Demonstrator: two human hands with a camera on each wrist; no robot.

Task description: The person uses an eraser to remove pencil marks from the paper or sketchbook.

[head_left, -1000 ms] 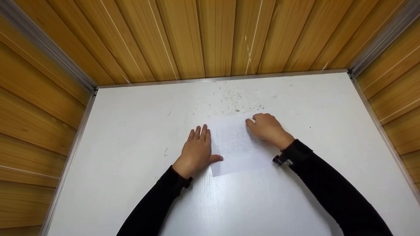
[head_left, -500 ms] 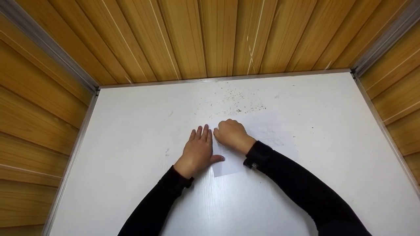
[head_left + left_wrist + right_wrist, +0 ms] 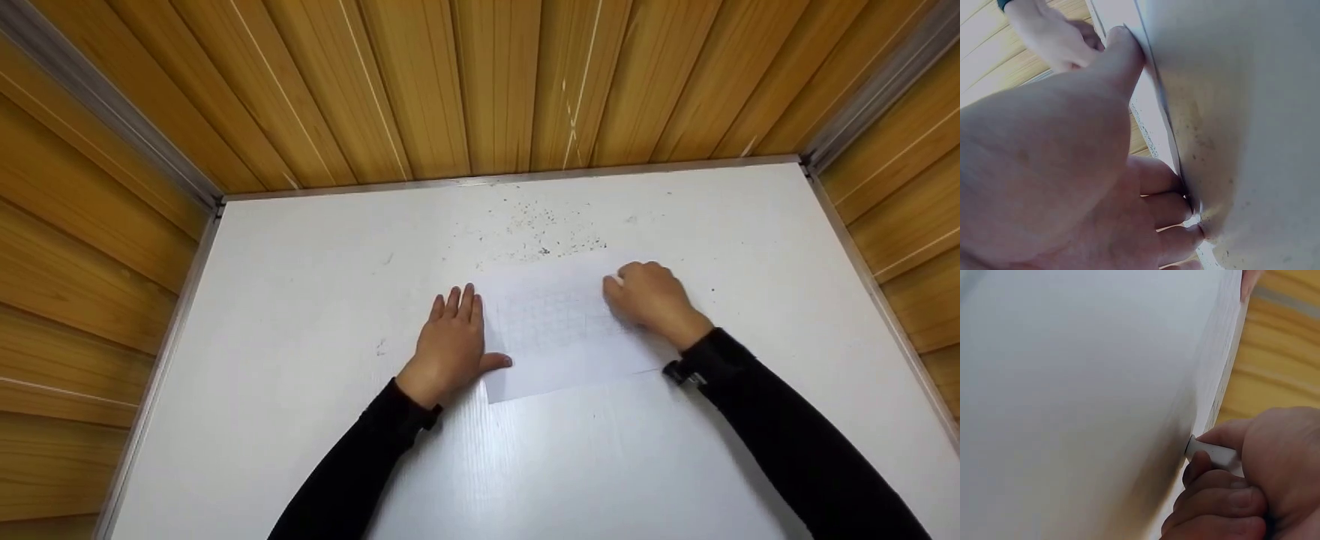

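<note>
A sheet of white paper (image 3: 555, 364) with faint grey pencil lines lies flat on the white table. My left hand (image 3: 450, 349) rests on its left edge, fingers straight and thumb spread out over the sheet. Toward the paper's right side is my right hand (image 3: 652, 298), its fingers curled. The right wrist view shows this hand gripping a small white eraser (image 3: 1217, 455) between thumb and fingers, with the eraser's end down at the paper. From the head, the eraser is hidden by the hand.
Dark crumbs (image 3: 544, 225) are scattered over the white table (image 3: 315, 300) beyond the paper. Wood-patterned panels (image 3: 420, 90) rise at the back and both sides, with a grey metal edge (image 3: 480, 182) along the table's back.
My right hand swept left across the paper almost to my left hand, then back right, ending farther right than at first. My left hand has stayed in place.
</note>
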